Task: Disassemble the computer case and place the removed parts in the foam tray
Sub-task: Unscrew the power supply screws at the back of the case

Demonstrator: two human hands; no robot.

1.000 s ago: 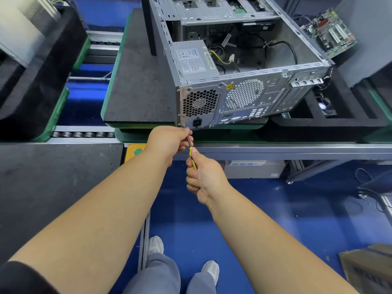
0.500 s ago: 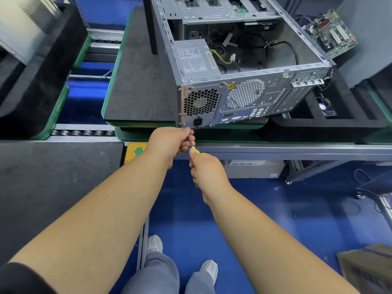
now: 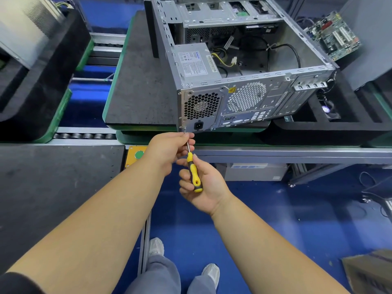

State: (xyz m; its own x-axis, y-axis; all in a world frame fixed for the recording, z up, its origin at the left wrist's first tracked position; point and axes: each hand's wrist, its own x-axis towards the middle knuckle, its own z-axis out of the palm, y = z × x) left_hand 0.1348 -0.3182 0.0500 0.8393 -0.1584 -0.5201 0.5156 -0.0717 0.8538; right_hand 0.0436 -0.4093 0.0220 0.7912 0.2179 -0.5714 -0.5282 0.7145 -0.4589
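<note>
I have the computer case (image 3: 244, 81) lying on its side on the dark mat of the bench (image 3: 137, 85), open side up and rear panel towards me, so the power supply's fixing screws face my hands. The screwdriver (image 3: 192, 166) runs up from my right hand (image 3: 203, 185) to the screw (image 3: 184, 130) at the lower left corner of that panel, beside the power socket. My right hand has its palm turned up, with the yellow and black handle lying across it and the fingers only loosely curled round; I judge this a light spinning hold, not a hard push. My left hand (image 3: 169, 149) closes its fingertips on the bare shaft just under the tip, most likely to steady the bit on the head and catch the screw when it comes free.

The power supply (image 3: 195, 62) sits in the near corner of the case, loose cables behind it. The foam tray (image 3: 322, 128) lies just right of the case, touching its mat; a small fan shows in one pocket.

My left fingers cover the bit's seat, so I cannot tell how far the screw is out. The tray's right end is cut off, and the case hides part of it.
</note>
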